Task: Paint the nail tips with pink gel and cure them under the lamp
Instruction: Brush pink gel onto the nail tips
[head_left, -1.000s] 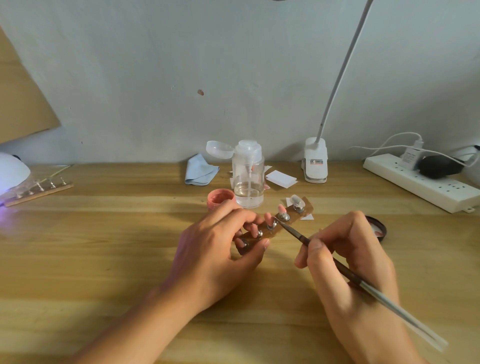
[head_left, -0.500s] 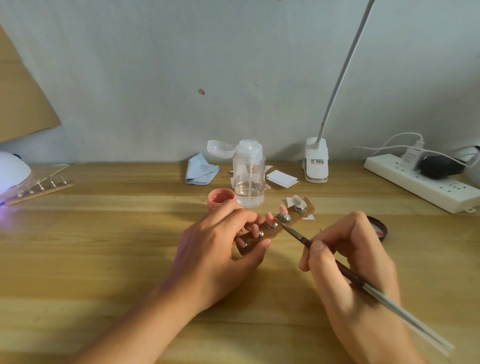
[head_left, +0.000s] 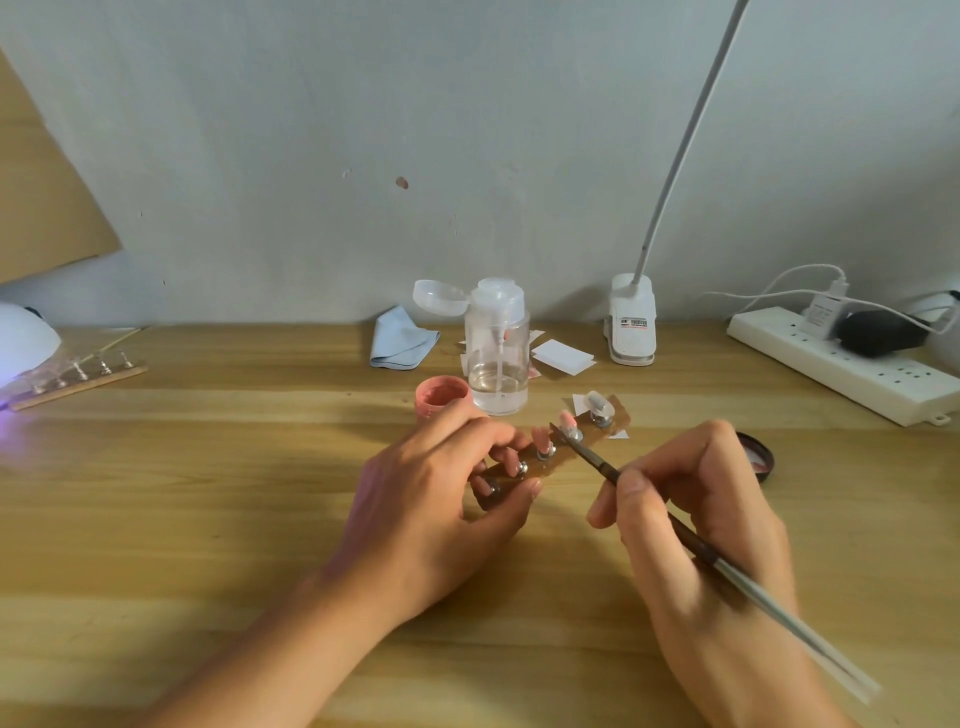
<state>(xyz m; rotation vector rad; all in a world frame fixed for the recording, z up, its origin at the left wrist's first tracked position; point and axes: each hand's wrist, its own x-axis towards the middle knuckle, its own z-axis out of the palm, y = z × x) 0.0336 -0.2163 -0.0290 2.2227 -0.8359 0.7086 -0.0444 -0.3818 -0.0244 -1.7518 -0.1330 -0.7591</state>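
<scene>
A brown wooden strip with several nail tips on metal stands lies slantwise on the table. My left hand grips its near end between thumb and fingers. Two tips beside my fingers are pink; the far one is clear. My right hand pinches a thin brush, whose tip touches the strip by the second pink tip. An open pink gel pot stands behind my left hand. The white curing lamp glows purple at the far left.
A second strip of tips lies by the lamp. A clear pump bottle, blue cloth, white pads, clip lamp base and power strip line the back. A black lid lies behind my right hand.
The brush tip has slid slightly right along the strip, from the middle pink tip toward the one beside it. My left hand keeps its hold.
</scene>
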